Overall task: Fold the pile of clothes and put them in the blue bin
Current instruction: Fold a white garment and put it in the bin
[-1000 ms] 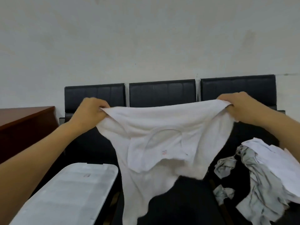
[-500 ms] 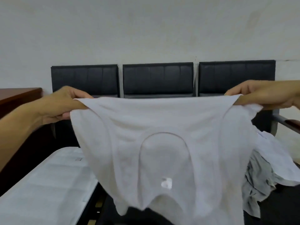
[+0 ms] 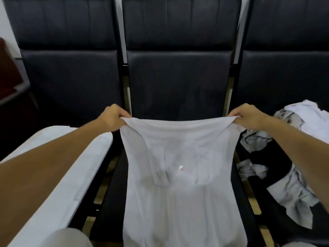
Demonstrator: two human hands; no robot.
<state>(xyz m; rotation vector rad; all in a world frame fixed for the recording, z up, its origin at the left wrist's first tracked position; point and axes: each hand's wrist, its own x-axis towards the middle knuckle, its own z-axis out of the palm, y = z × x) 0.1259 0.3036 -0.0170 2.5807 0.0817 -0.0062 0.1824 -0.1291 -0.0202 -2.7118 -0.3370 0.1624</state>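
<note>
Against the frame half a second earlier, the view has tipped down: the pale wall is almost gone from sight, and the three black padded seat backs (image 3: 178,24) now run to the top edge. The white cotton T-shirt (image 3: 179,184), then stretched in the air at seat-back height, now drapes down over the middle black seat (image 3: 178,86) toward the camera, its top edge kept taut between the two hands. The left hand (image 3: 114,117) pinches the shirt's left upper corner with curled fingers; the right hand (image 3: 249,117) grips the right upper corner the same way. Both hands are lower in view and both forearms are now in sight. The curved neckline seam shows through the cloth, and a small white neck label (image 3: 182,168) with a faint reddish mark sits near the centre; its writing is too small to read. To the right, on the neighbouring seat, lies the loose pile of grey, white and black clothes (image 3: 277,168), well apart from the right hand. To the left, under the left forearm, lies a pale flat plastic lid-like surface (image 3: 58,179). A reddish-brown wooden desk edge (image 3: 7,75) shows at far left.
</note>
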